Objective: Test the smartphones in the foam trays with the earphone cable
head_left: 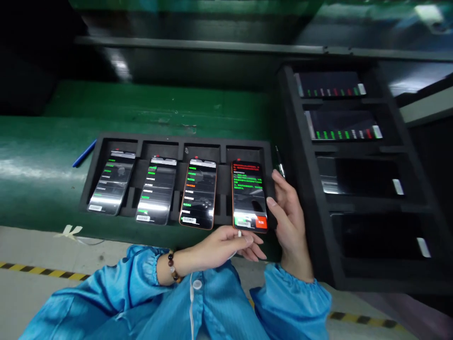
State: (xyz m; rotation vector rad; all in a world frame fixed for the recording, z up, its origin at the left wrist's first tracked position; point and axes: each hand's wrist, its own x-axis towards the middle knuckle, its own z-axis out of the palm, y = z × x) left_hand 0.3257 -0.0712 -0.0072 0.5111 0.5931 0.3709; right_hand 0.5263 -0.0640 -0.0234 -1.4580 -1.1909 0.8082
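Observation:
My left hand is below the rightmost smartphone, closed on a slim white cable plug near the phone's lower edge. Whether the plug is in the phone's port I cannot tell. This orange-edged phone lies in the last slot of a black foam tray, its lit screen showing red and green text and a red button. My right hand is at the tray's right side, fingers apart, the thumb beside the phone's right edge. Three more lit phones lie leftward: one orange-edged, one grey, one silver.
To the right stands a larger black foam tray with several phones, such as this dark one. A blue pen lies left on the green bench. A metal-tipped tool sits between the trays. White cord hangs down my front.

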